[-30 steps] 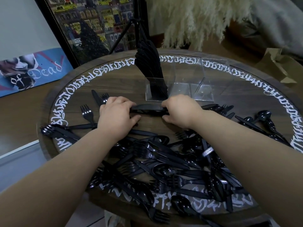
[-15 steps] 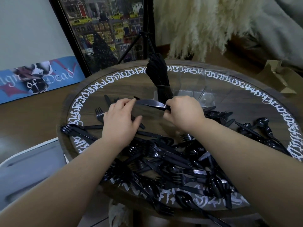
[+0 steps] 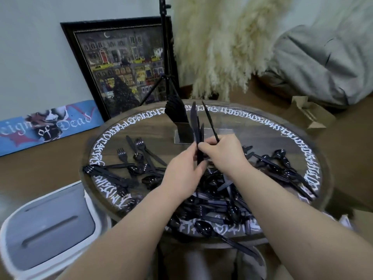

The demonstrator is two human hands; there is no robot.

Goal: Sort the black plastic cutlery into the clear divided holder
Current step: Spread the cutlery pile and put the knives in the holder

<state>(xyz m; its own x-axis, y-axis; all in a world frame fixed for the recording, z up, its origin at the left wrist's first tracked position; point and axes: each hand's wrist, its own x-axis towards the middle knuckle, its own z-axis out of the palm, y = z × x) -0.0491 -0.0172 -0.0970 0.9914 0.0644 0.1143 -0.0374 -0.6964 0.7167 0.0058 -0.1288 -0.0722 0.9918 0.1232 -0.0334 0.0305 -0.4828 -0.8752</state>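
Nearest the camera, the heap of loose cutlery point(image 3: 218, 201) is lying across the front of the round table point(image 3: 321, 164), spoons and forks tangled together, with a few forks point(image 3: 139, 146) spread out to the left and spoons point(image 3: 280, 156) off to the right. Above that heap both hands are now working in the air: a second ago they were pressing a bundle of knives flat against the tabletop, and now that bundle is standing upright between them. The left hand point(image 3: 182, 173) is curling around the lower handles of the knives point(image 3: 196, 130), while the right hand point(image 3: 221, 151) is pinching them higher up, with one knife point(image 3: 210, 121) splaying off at a slant to the right. The blades are blurred, so the exact count is unclear. Just behind the hands the clear holder point(image 3: 203, 133) is standing near the middle of the table, its left compartment already packed with upright black pieces point(image 3: 176, 111); the other sections look empty. Lifting and squaring the bundle suggests the knives are about to be dropped into the holder, though most of the pile is still waiting to be sorted.
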